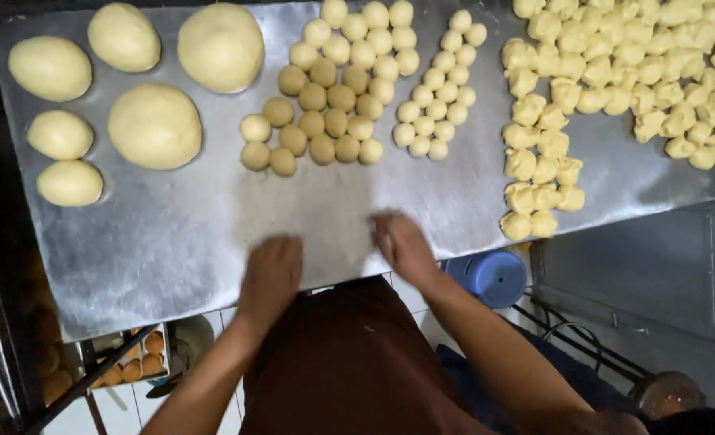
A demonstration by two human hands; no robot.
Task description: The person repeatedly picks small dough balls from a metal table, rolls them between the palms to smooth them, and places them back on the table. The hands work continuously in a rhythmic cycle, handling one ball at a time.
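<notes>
Dough is what my hands are on, though I can't see any under them: my left hand [270, 270] and right hand [402, 244] both lie palm down on the near edge of the metal table [172, 234], fingers flattened, a little apart from each other. Whether either palm covers a piece I cannot tell; the blur at the right fingers suggests rubbing against the sheet.

The work is laid out by stage across the table. Far left sit the big mounds [156, 125] and some egg-shaped lumps [49, 68], well apart from one another so they don't stick. In the middle, the darker balls [313, 121] are packed touching, with the paler balls [365, 36] just behind them and a narrower strip of small pale balls [438, 89] to their right. Far right, the rough torn pieces [615, 72] are heaped loosely, a tail of them running down toward the near edge, close to my right hand.

The bare patch in front of me gives my palms room on the sheet.

Below the table edge, a blue tub [494, 278] sits on the floor at right, and a tray of orange rounds [132, 366] at left.
</notes>
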